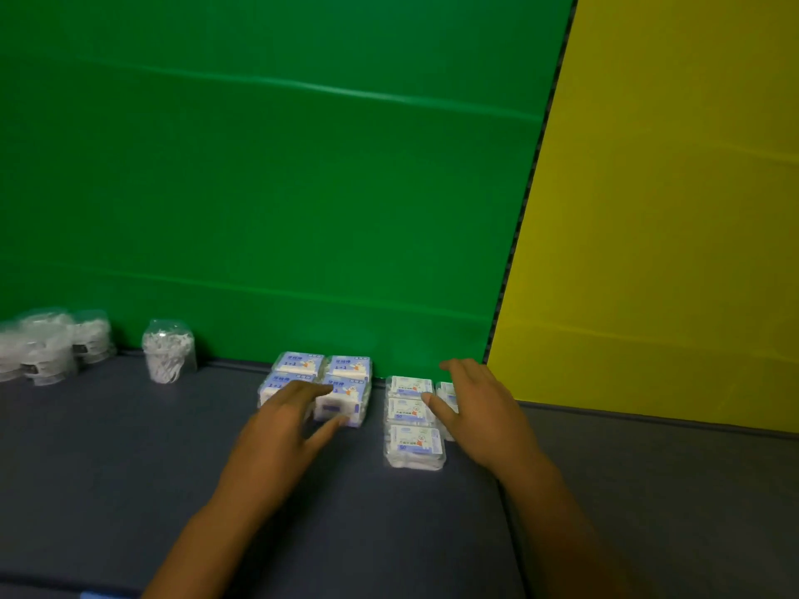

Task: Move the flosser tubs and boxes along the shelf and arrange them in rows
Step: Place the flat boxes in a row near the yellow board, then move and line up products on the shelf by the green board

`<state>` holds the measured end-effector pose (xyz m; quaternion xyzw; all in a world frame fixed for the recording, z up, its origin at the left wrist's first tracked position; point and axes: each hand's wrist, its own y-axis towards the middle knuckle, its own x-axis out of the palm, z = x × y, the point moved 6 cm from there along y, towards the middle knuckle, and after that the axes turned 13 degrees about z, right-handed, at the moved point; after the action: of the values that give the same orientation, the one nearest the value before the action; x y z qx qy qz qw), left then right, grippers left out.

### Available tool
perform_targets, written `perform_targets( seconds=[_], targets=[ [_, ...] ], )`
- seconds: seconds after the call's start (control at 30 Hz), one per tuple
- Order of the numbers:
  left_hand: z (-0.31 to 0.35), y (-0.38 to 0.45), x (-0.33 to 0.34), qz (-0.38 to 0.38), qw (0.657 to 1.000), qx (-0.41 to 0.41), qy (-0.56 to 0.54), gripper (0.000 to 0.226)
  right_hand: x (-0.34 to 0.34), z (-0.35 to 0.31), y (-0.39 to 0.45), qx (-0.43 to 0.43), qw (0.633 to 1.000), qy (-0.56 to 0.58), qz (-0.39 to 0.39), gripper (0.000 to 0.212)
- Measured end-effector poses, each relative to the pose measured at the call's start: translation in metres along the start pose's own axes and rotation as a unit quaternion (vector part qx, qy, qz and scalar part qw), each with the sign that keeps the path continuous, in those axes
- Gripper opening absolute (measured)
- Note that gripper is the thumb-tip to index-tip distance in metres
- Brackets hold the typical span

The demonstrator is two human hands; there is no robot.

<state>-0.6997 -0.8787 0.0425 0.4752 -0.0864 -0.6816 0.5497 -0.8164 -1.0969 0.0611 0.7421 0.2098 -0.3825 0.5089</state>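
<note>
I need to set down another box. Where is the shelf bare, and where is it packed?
Bare shelf lies in front of the lone flosser tub, left of the blue boxes. The narrow strip between them and the white boxes is tight. The left hand and right hand crowd both groups.

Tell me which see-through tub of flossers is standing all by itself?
The clear tub standing alone against the green wall; the other tubs huddle together at the far left.
</note>
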Motion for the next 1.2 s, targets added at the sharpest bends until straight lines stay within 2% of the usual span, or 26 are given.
perform_targets(
  seconds=[0.2, 0.43, 0.6, 0.97, 1.2],
  targets=[
    [-0.040, 0.018, -0.086, 0.002, 0.985, 0.045, 0.166, 0.061, -0.001, -0.096, 0.007, -0.032, 0.999, 0.027, 0.010, 0.063],
    [-0.105, 0.003, -0.189, 0.009, 0.962, 0.039, 0.269, 0.071, 0.012, -0.215, 0.008, -0.088, 0.995, 0.042, 0.006, 0.060],
    [-0.156, -0.020, -0.262, 0.017, 0.944, -0.008, 0.329, 0.074, 0.025, -0.303, 0.003, -0.139, 0.989, 0.055, 0.003, 0.065],
    [-0.255, -0.088, -0.422, 0.066, 0.903, -0.132, 0.403, 0.072, 0.064, -0.502, -0.001, -0.248, 0.955, 0.163, -0.022, 0.062],
    [-0.307, -0.104, -0.484, 0.090, 0.871, -0.194, 0.443, 0.069, 0.100, -0.598, 0.015, -0.305, 0.929, 0.207, -0.025, 0.062]
  ],
)
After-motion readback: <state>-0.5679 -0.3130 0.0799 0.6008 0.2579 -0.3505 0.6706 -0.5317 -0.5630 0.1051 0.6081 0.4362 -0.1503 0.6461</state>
